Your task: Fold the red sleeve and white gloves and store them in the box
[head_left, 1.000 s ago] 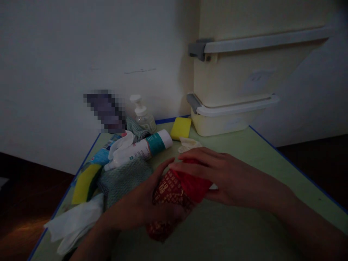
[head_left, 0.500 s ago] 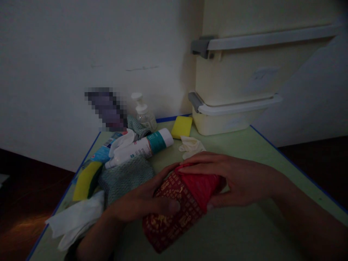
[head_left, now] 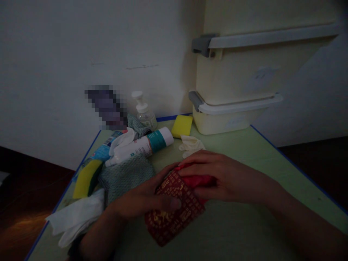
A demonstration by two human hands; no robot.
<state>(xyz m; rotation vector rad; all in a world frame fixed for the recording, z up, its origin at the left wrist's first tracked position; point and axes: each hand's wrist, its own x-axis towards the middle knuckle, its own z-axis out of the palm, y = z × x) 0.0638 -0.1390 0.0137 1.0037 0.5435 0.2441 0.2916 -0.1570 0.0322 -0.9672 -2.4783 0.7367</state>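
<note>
A dark red box-like container with gold characters and figures is tilted above the table. My left hand is closed around it, thumb across the printed face. Crinkled bright red material shows at the container's upper right end. My right hand is closed on this material, its fingertips against the container's rim; the thumb is partly hidden. I cannot tell whether the material is a bag or a lining. Just beyond my right hand lies a pale glove.
Left on the green table lie a grey-green cloth, a white-and-teal bottle, a yellow sponge and white cloth. Behind are a pump bottle, a yellow pad and stacked cream bins.
My right hand's thumb and fingers have drawn in over the bright red material, which is now more bunched and less visible. My left hand keeps its hold, and the container has shifted slightly.
</note>
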